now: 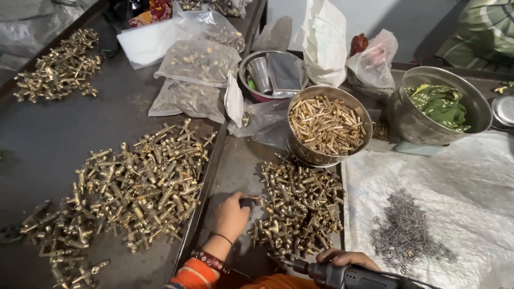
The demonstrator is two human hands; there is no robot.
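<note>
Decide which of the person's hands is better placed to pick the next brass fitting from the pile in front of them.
Probably the left hand: it rests at the edge of the brass fittings pile, while the right hand is occupied gripping the power tool.

Your left hand (pixel 231 214) rests knuckles-up on the table (pixel 48 139), fingers curled at the near edge of a heap of small brass fittings (pixel 300 208). Your right hand (pixel 342 259) grips a dark power tool (pixel 348 276), its tip pointing toward your left wrist. Left of your left hand spreads a larger pile of brass fittings (pixel 139 187). Beyond the heap stands a steel bowl of brass pins (pixel 327 126). Right of your right hand, grey metal shavings (pixel 404 233) lie on a white woven sheet (pixel 471 176).
</note>
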